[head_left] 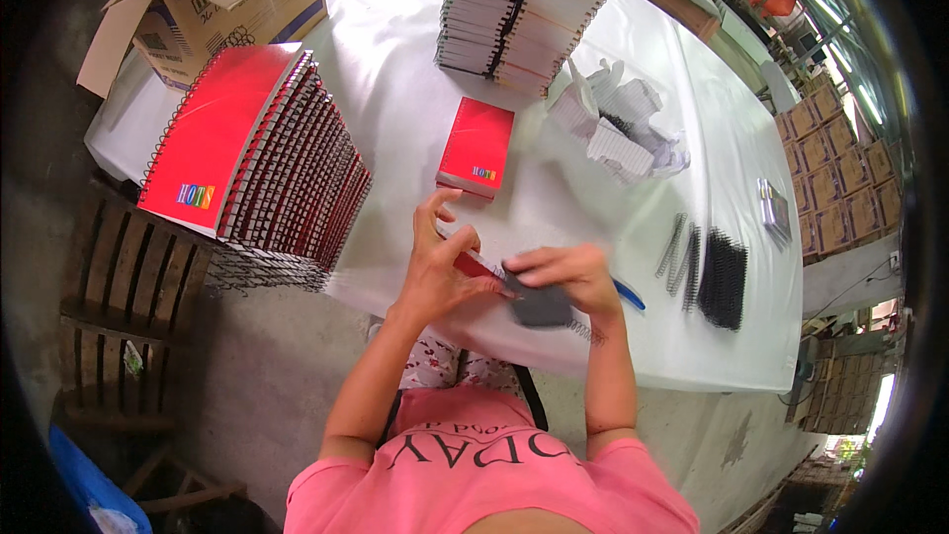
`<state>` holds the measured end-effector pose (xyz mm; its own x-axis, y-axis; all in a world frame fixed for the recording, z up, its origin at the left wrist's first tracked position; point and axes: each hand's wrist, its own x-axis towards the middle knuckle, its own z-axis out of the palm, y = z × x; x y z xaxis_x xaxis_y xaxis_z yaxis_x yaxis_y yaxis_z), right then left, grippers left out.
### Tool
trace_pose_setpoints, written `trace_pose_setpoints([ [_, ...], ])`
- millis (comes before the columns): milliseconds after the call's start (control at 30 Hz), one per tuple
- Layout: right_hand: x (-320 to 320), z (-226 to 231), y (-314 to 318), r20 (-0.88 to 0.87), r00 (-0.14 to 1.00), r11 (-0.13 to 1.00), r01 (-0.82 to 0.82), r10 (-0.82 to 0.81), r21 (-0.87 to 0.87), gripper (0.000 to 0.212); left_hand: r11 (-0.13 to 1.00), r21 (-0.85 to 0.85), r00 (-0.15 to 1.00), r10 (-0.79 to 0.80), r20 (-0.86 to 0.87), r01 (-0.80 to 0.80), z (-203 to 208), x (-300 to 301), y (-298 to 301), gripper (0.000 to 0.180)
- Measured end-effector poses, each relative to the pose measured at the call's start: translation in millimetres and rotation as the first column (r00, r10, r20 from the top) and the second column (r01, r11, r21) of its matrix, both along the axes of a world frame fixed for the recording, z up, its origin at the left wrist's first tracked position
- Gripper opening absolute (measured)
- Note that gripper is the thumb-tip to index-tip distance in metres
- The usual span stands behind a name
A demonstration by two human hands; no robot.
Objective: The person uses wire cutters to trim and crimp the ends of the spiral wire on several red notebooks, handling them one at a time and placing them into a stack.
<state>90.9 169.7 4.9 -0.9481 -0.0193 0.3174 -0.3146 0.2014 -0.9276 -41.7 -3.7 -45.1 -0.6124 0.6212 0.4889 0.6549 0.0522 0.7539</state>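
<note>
My left hand (435, 267) grips a red-covered notebook (474, 265) stood on edge, thumb on one side and fingers curled over the other. Against its right end, my right hand (568, 275) holds a dark grey, pad-like piece (542, 305), blurred at its edges. A thin wire coil (585, 332) pokes out below the right palm, and where it meets the notebook is hidden. Just beyond my left fingers lies a short stack of red covers or pages (476, 143) without a visible coil. A blue-handled tool (629, 295) rests beside my right wrist, partly covered by it.
At left rises a tall stack of coil-bound red notebooks (222, 129), with an open carton (232, 15) behind. More bound books (524, 10) tower at the back. Crumpled paper (623, 119), dark coils (723, 279) and a small packet (775, 213) lie toward the right.
</note>
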Motion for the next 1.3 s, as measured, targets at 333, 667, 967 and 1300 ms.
trace_pose_setpoints([
  [333,-18.5,-6.8,2.7,-0.017,0.998,0.989,0.056,-0.058,-0.135,0.031,0.995,0.103,0.986,-0.011,0.167,-0.006,3.7,1.5,-0.3,0.062],
  [667,-36.7,4.0,-10.9,0.168,0.966,0.977,0.182,-0.199,0.111,0.040,0.993,0.107,0.994,-0.054,0.096,0.044,-25.2,-13.9,8.5,0.098],
  [967,-44.9,0.8,-24.3,0.255,0.938,0.970,0.243,-0.236,0.005,0.039,0.986,0.130,0.978,-0.122,0.168,0.101,-19.8,-8.5,5.1,0.097],
  [1300,-3.0,-3.2,26.6,-0.065,0.657,0.550,0.677,-0.751,0.489,0.039,0.949,0.280,0.897,-0.248,0.366,0.148,-30.2,-11.9,3.4,0.043],
])
